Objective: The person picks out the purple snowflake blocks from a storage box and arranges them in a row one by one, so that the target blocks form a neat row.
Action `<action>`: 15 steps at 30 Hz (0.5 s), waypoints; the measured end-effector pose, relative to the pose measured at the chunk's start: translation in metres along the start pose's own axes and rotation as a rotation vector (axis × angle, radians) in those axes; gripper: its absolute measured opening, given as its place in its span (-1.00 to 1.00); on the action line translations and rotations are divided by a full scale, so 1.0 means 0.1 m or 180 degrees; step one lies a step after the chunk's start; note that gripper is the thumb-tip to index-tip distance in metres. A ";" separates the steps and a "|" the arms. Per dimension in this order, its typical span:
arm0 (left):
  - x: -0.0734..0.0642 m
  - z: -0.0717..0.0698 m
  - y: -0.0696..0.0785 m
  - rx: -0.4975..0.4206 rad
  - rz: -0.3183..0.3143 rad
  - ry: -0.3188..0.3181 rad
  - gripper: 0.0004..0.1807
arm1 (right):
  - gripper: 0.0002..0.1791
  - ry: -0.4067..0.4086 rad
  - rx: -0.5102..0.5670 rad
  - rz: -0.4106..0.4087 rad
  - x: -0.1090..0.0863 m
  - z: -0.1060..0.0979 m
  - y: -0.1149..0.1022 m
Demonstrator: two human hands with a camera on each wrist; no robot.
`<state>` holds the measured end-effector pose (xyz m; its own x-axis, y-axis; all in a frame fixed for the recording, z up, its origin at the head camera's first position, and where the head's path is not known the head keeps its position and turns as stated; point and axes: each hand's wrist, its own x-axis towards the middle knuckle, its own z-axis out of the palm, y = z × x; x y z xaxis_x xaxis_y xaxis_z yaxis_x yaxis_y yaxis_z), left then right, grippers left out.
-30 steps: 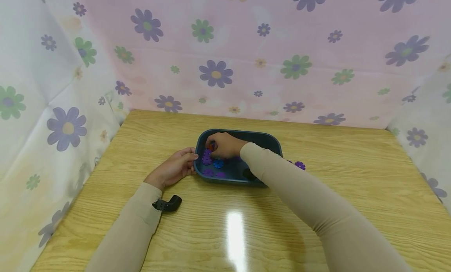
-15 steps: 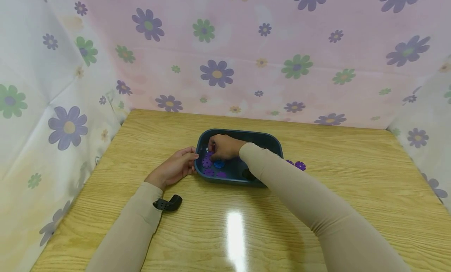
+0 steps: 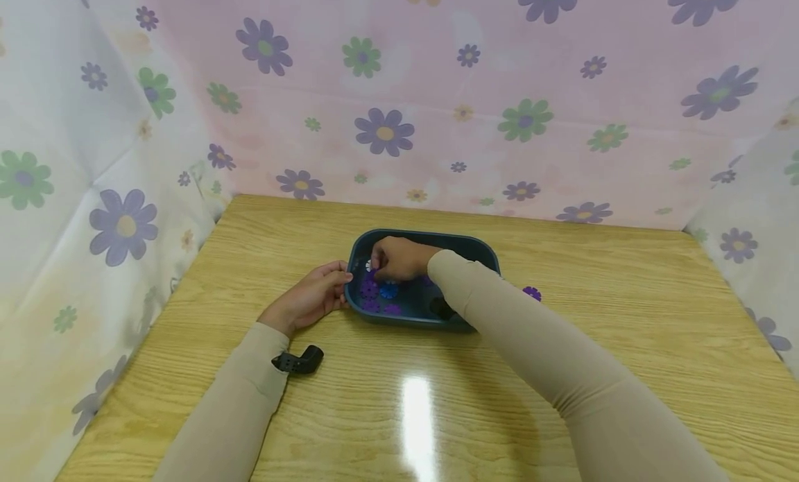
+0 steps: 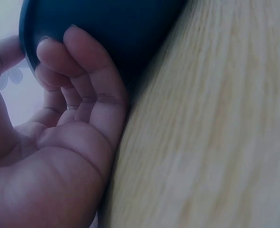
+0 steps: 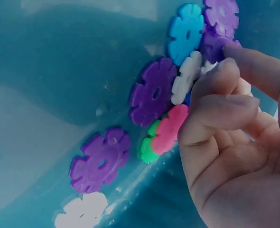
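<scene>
My left hand [image 3: 308,298] grips the left end of a dark teal plastic tray [image 3: 468,246], thumb at the rim and curled fingers [image 4: 90,52] against the outer wall. Inside the tray, my right hand [image 3: 402,258] pinches a purple snowflake building disc [image 5: 215,45] between thumb and index finger; its far part is hidden. Around those fingertips, the right wrist view has a light blue disc [image 5: 186,33], a white disc [image 5: 186,78], a pink disc [image 5: 171,128] over a green one, and more purple discs [image 5: 153,92].
A purple disc [image 3: 531,293] lies on the wooden table [image 3: 599,281] right of the tray, beside my right sleeve [image 3: 537,350], which covers part of the tray. A black camera mount [image 3: 299,360] is on my left wrist. Flowered cloth [image 3: 437,135] hangs behind the table.
My right hand's fingers have shifted slightly right among the discs. A red disc at the fingertips is out of sight; a white one shows there. The left hand keeps its place on the tray.
</scene>
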<state>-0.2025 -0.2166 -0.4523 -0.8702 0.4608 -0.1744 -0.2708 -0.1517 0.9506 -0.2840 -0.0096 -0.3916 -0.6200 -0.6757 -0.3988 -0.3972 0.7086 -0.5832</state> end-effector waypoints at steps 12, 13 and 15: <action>0.00 0.00 0.00 -0.0007 -0.0052 0.0073 -0.91 | -0.94 0.0060 0.0037 -0.0180 -0.25 -0.25 0.04; 0.00 0.00 0.00 -0.0004 -0.0050 0.0075 -0.91 | -0.93 0.0073 0.0044 -0.0174 -0.30 -0.29 0.03; 0.00 0.00 -0.01 -0.0007 -0.0052 0.0082 -0.90 | -0.93 0.0121 0.0040 -0.0179 -0.41 -0.37 0.03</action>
<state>-0.2019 -0.2164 -0.4528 -0.8760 0.4404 -0.1964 -0.2859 -0.1464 0.9470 -0.2852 0.0276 -0.3508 -0.6223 -0.7059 -0.3382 -0.4236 0.6671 -0.6129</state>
